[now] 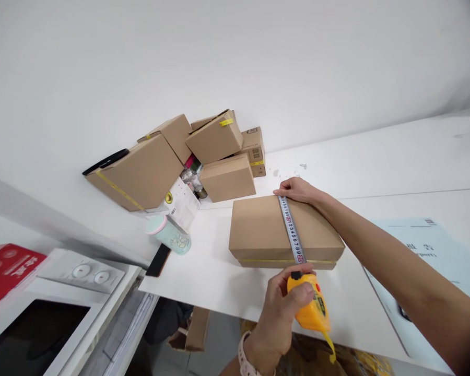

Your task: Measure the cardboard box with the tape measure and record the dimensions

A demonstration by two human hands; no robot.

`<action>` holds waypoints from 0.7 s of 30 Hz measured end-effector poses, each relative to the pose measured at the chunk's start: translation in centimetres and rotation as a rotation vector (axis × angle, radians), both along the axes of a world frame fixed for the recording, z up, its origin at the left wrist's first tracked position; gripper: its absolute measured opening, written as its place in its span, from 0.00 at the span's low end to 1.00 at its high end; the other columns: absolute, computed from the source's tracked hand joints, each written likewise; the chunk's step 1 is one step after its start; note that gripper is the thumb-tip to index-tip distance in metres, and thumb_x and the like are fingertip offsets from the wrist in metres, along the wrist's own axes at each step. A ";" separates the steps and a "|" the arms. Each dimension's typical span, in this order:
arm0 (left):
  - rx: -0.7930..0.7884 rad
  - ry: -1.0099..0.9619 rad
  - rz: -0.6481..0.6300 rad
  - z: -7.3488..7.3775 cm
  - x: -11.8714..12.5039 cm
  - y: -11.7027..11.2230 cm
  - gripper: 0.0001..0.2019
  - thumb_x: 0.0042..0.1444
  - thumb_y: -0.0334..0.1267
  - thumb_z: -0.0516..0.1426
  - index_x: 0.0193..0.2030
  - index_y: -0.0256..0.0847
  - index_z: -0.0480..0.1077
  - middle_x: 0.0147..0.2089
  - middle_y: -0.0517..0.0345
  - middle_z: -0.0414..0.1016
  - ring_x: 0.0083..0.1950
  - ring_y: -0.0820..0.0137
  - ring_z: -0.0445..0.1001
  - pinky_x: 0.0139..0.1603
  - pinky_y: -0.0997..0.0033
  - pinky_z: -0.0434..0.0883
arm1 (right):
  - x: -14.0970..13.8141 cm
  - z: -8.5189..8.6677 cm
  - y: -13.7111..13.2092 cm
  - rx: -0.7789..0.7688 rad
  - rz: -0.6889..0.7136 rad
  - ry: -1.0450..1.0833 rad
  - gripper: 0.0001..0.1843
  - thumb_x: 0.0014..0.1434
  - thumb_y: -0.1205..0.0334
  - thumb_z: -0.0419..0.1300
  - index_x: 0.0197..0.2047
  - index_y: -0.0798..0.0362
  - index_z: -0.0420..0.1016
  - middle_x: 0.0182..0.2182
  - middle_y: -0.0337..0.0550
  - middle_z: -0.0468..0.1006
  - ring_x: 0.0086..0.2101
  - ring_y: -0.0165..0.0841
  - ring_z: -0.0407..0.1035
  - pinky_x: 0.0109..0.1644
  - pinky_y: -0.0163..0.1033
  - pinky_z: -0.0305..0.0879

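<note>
Tape point(312, 316) sits between five and six o'clock of the box point(254, 224), taking that box as the middle of a clock face with twelve on the far side from the person. The left hand point(276, 310), at six, is wrapped around the yellow case, its thumb lying across the top near the red button. At twelve, the right hand point(300, 189) appears to pinch the blade's end at the box's far edge; the fingers hide the tip, so whether it is hooked there cannot be told.

The blade point(291, 230) runs across the lid from twelve towards five, with the case just beyond the near edge. The step in hand looks like measuring across the box: the blade is drawn out and in position. The next move seems to call for a firm far end, a taut, straight blade and a look at the figures by the near edge, where a red mark shows. Too much pull from the left hand could drag the tip out of place.

On the white table point(211, 282), a cup point(172, 235) stands at nine, more boxes point(227, 180) are grouped between ten and eleven, and a pale blue sheet point(411, 271) lies between three and four.
</note>
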State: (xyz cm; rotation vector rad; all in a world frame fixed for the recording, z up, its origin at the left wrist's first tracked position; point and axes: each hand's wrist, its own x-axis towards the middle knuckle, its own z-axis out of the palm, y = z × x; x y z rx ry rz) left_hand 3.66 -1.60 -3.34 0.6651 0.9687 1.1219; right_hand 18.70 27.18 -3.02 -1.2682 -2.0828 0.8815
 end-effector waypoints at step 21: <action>0.392 0.262 0.520 -2.7 -10.9 -0.4 0.29 0.49 0.59 0.69 0.56 0.50 0.81 0.57 0.49 0.80 0.49 0.55 0.78 0.41 0.65 0.77 | 6.2 -2.8 -9.0 -0.075 -0.728 0.737 0.21 0.59 0.38 0.66 0.34 0.49 0.81 0.40 0.52 0.82 0.44 0.46 0.77 0.45 0.50 0.76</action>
